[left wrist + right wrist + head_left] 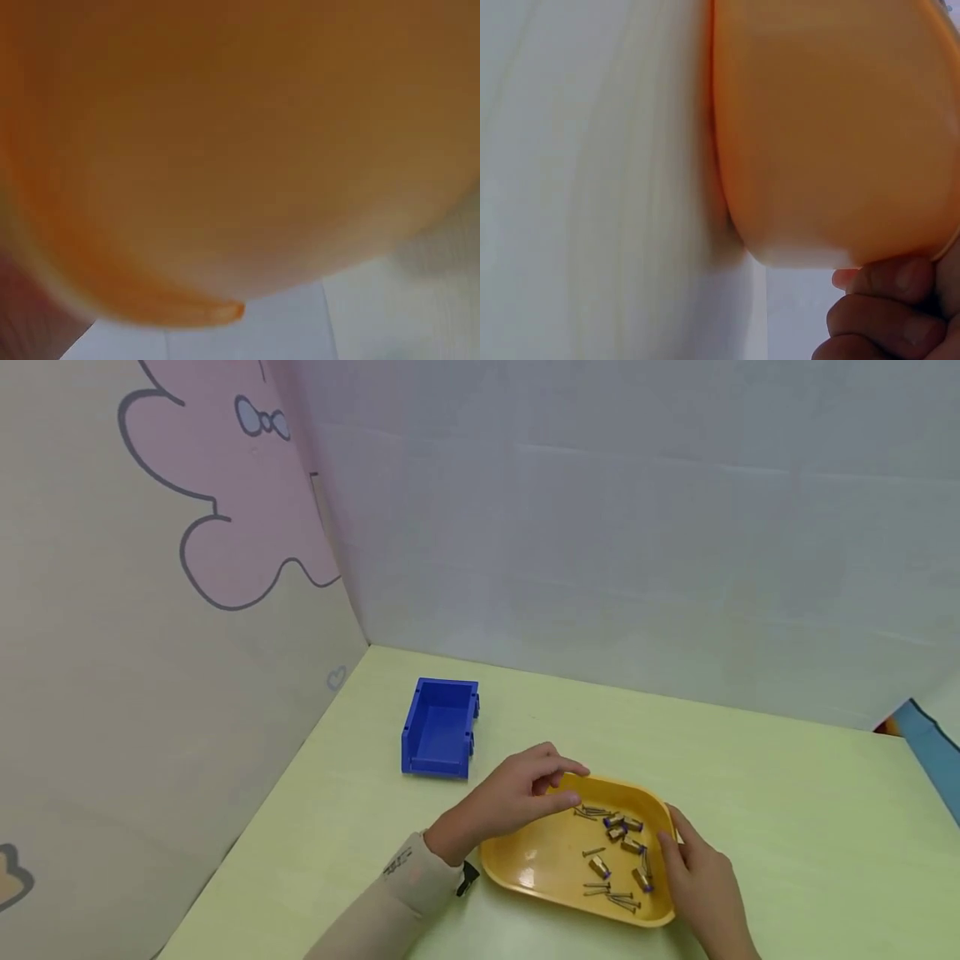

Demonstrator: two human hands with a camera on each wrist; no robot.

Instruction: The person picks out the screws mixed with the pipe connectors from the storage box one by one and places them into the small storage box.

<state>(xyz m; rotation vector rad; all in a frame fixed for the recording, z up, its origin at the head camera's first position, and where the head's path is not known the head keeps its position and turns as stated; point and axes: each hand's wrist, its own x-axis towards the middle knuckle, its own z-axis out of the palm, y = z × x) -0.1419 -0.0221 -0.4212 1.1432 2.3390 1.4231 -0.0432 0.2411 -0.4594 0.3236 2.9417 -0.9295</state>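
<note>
A yellow tray (551, 860) fills the lower middle of the head view. In it lie several thin metal screws (621, 902) and several short brass-coloured hex fittings (599, 867) with blue ends, mostly toward its right side. My right hand (703, 877) grips the tray's right end, thumb over the rim and fingers outside; its curled fingers (885, 307) show against the tray (832, 150) in the right wrist view. Above the tray's far left part is my left hand (517, 789), index finger and thumb apart, nothing visible between them. The tray's blurred outer side (255, 150) fills the left wrist view.
A blue plastic bin (440, 731) stands on the pale green table (795, 785), beyond and left of the tray. A pale wall (645, 543) runs along the back. Another wall (135, 693) with pink cartoon shapes borders the left.
</note>
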